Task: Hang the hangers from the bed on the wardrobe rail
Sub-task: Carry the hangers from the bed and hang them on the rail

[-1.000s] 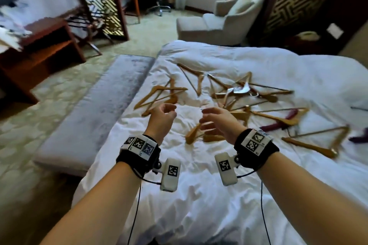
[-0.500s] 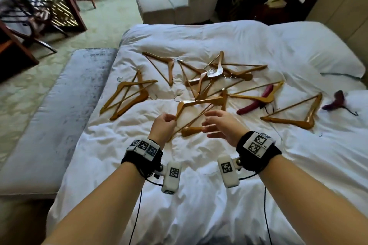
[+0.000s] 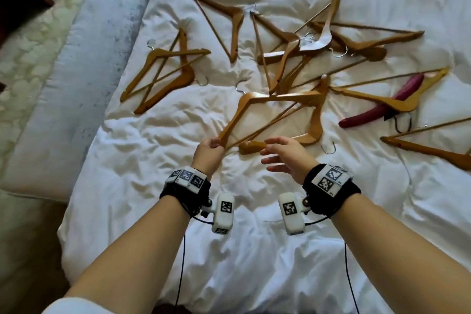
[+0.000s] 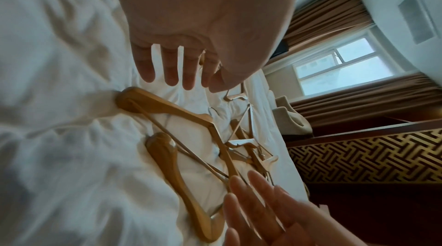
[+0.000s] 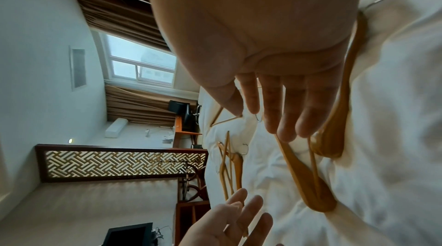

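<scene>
A: Left hand (image 3: pixel 207 151)?
B: Open, fingers (image 4: pixel 171 72) straight and spread, holding nothing. It's right at the near left tip of the near hanger (image 3: pixel 267 98); touching or not, cannot tell

A: Right hand (image 3: pixel 285 155)?
B: Also open, fingers (image 5: pixel 272 110) loose and spread, empty. It hovers over the near end of the second hanger (image 3: pixel 314 120), which crosses the first one

A: Where are those two?
B: Flat on the bed (image 3: pixel 153 160), middle, just beyond both hands. The near hanger's hook points far left

A: The other hangers (image 3: pixel 293 41)?
B: All on the bed too. A tangled heap far centre and right, one lone hanger (image 3: pixel 234 23) far centre, a crossed pair (image 3: pixel 165 71) on the left near the edge. Right side has a purple hanger (image 3: pixel 405 94) under a wooden one, and one more at the right border

A: Anything off the bed?
B: Grey bench (image 3: pixel 76 58) along the left edge, dark wood furniture far left corner
</scene>
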